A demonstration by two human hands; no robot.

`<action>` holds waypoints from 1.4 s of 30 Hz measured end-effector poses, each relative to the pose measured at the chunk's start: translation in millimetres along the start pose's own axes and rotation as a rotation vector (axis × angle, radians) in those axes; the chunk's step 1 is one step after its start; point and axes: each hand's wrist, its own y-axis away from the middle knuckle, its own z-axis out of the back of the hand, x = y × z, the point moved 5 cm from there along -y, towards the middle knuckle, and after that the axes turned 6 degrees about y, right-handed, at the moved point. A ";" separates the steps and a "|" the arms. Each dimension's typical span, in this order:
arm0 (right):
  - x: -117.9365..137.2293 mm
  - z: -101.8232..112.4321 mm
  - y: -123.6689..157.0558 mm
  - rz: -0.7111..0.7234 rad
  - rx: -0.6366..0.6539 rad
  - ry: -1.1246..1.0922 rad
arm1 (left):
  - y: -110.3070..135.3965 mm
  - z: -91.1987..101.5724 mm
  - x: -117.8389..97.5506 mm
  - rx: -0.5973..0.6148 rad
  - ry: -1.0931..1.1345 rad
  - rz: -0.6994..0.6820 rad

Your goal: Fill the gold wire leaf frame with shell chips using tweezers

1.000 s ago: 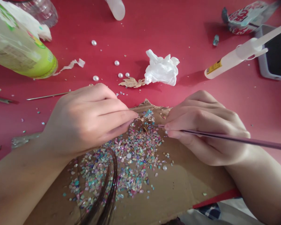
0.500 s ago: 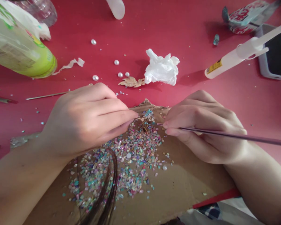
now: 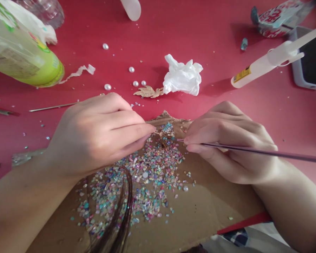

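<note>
My left hand pinches the stem of a small gold wire ornament, partly set with blue-green chips, at the middle of the view. From the other side, my right hand grips a thin purple stick between thumb and fingers. Its narrow tip reaches to the ornament; whether it touches is too small to tell. Beneath both lies a spread of multicoloured shell-like chips on a sheet of brown cardboard. A strand of dark hair hangs over the chips.
Beyond the cardboard are crumpled white tissue, a gold leaf piece and several loose pearls. A nozzle-tipped bottle and a phone are at right. A green-labelled bottle and a thin metal rod are at left.
The ornament has tilted very slightly between my fingers, beside the stick's tip. Both hands keep nearly the same place, and the surroundings shift only a little with the camera.
</note>
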 end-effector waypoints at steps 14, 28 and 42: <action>-4.0 -4.0 6.0 -0.092 -0.040 -0.139 | 1.3 0.2 1.3 0.007 -0.027 0.008; 0.5 -7.0 2.9 -0.040 -0.009 -0.071 | -0.6 -1.9 0.9 0.014 -0.026 0.012; -3.0 -7.7 6.4 -0.103 -0.021 -0.159 | 0.8 -1.9 0.7 0.002 -0.021 -0.002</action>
